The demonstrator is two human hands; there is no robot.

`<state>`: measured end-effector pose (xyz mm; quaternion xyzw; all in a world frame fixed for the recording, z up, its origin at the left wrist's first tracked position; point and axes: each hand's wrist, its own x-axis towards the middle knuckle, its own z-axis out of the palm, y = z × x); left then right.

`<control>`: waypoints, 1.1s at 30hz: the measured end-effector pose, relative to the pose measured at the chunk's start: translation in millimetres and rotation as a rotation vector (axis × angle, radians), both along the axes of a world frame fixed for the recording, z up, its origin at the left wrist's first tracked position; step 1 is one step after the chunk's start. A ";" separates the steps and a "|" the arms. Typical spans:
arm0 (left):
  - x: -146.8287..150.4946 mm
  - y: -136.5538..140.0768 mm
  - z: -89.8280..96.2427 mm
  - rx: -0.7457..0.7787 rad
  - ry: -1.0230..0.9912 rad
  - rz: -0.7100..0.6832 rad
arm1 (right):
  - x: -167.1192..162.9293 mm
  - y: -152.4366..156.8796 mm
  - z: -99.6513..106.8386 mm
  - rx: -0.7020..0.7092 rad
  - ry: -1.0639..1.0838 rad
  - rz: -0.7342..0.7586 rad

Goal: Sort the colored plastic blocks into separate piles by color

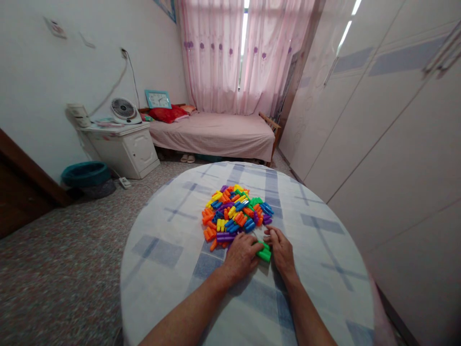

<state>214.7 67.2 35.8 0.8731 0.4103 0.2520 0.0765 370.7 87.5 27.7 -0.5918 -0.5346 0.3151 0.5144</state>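
Observation:
Near the front of a pile of colourful plastic building pieces (234, 211), my left hand (242, 252) is closed on a green building piece (265, 253) made of joined tubes. Its thumb and fingers press on the piece's left end. Just to the right, my right hand (283, 249) has its fingers curled inward, with the fingertips close together above the green piece. Whatever those fingertips hold, if anything, is too small to make out. Beside my left hand, a purple piece (225, 237) lies at the pile's front edge.
The pile sits on a round table with a checked cloth (162, 283). Beyond stand a bed (212, 127) and a white cabinet (140, 154) carrying a fan (124, 109). A bin (88, 178) is on the floor at left; a tall wardrobe (378, 129) lines the right.

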 end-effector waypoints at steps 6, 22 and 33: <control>-0.1 0.5 2.9 0.067 -0.090 0.017 | 2.6 1.7 -1.2 -0.005 -0.024 -0.001; -70.9 20.4 38.0 0.199 -0.451 0.245 | 1.5 2.4 -7.9 -0.037 -0.026 0.014; -203.4 38.8 -8.4 0.109 -0.008 0.882 | 1.0 -0.2 -0.8 -0.086 -0.083 0.009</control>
